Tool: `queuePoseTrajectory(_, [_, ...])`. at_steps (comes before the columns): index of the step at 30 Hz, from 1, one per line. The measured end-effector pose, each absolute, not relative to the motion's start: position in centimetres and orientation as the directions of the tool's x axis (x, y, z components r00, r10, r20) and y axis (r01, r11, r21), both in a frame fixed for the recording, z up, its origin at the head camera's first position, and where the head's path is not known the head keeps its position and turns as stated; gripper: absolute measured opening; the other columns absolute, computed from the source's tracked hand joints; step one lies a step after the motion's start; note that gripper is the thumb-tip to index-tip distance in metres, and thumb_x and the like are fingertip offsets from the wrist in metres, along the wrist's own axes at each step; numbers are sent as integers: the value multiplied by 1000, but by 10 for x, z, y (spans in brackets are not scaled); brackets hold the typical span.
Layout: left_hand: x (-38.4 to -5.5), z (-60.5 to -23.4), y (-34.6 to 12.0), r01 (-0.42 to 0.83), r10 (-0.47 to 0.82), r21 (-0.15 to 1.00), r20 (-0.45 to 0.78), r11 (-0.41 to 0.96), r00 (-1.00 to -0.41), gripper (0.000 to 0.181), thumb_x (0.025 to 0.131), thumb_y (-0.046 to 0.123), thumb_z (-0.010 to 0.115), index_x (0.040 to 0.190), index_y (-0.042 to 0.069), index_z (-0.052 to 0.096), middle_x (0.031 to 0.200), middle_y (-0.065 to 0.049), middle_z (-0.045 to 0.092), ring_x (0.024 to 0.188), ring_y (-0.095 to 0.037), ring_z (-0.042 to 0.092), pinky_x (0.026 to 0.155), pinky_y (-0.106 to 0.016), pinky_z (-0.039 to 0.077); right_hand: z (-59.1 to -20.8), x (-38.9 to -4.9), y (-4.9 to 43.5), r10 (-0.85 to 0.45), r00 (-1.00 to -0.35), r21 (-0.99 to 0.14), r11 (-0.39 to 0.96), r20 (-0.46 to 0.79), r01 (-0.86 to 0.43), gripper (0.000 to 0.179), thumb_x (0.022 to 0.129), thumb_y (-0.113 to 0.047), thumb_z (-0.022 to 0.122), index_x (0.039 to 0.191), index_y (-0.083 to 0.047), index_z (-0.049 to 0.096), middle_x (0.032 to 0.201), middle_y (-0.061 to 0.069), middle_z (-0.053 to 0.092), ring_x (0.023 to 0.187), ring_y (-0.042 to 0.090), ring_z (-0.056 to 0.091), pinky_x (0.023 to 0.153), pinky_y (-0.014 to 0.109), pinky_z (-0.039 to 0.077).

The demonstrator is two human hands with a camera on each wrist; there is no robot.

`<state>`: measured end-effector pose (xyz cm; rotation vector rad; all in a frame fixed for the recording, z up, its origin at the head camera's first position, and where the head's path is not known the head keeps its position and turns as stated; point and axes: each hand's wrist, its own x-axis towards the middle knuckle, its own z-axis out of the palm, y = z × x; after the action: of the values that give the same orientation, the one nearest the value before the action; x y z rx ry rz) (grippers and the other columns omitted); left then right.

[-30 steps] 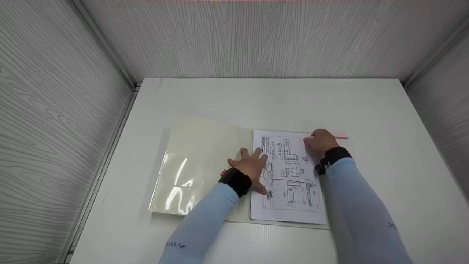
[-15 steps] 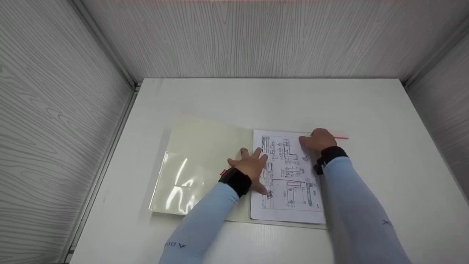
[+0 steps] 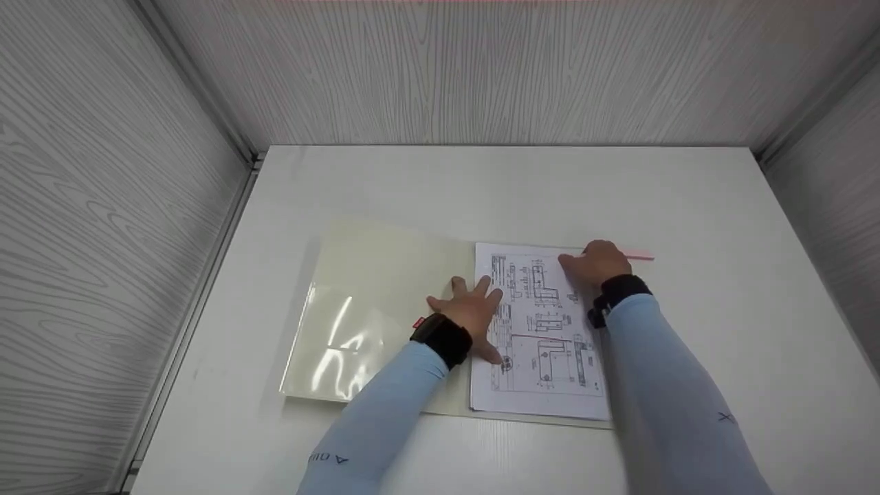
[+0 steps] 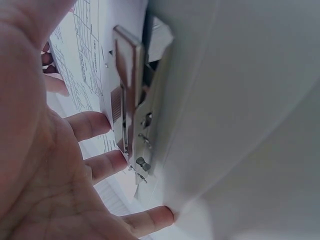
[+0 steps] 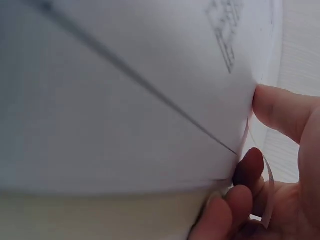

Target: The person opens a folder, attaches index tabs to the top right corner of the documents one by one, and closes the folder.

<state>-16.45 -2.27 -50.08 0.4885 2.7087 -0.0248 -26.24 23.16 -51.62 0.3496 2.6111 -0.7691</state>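
Observation:
A cream folder (image 3: 392, 275) lies spread wide, with a stack of printed technical drawings (image 3: 536, 399) on its right side. My left hand (image 3: 471, 313) is splayed by the spine, thumb over the drawings. Up close in the left wrist view, its fingertips are at the metal lever clip (image 4: 127, 90) and the folder. At the stack's top right corner, my right hand (image 3: 601, 265) pinches the paper edge, thumb on top and fingers curled beneath. A translucent pink sticky tab (image 3: 639, 255) juts out to the right past that hand. The right wrist view shows the tab's strip (image 5: 270, 195) beside the fingers.
The folder rests on a white table (image 3: 495, 185). Grey wood-grain panels stand at the left (image 3: 103, 206), the back (image 3: 481, 75) and the right (image 3: 839, 165). Glare shows on the folder's clear pocket (image 3: 337, 344) at the left.
My right hand has shifted slightly left, its thumb now covering the pink patch that showed on the paper before. The left hand has stayed in place.

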Motion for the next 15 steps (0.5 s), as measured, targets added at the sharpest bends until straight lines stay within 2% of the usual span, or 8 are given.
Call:
queuePoseTrajectory(7, [-164, -501, -22, 341, 334, 48, -375, 939, -865, 121, 52, 70, 81, 152, 32, 26, 159, -1, 17, 135, -47, 23, 81, -77, 36, -514, -264, 236, 85, -867, -498, 789, -492, 360, 70, 86, -42, 68, 135, 2, 44, 125, 23, 50, 104, 37, 49, 92, 51, 44])
queuePoseTrajectory(15, [-164, -500, -23, 346, 339, 49, -367, 937, -866, 120, 52, 71, 81, 152, 32, 26, 159, 0, 18, 134, -45, 25, 80, -77, 36, -514, -261, 230, 142, -892, -472, 807, -429, 355, 64, 89, -48, 59, 128, 1, 50, 118, 20, 54, 97, 35, 52, 84, 46, 46])
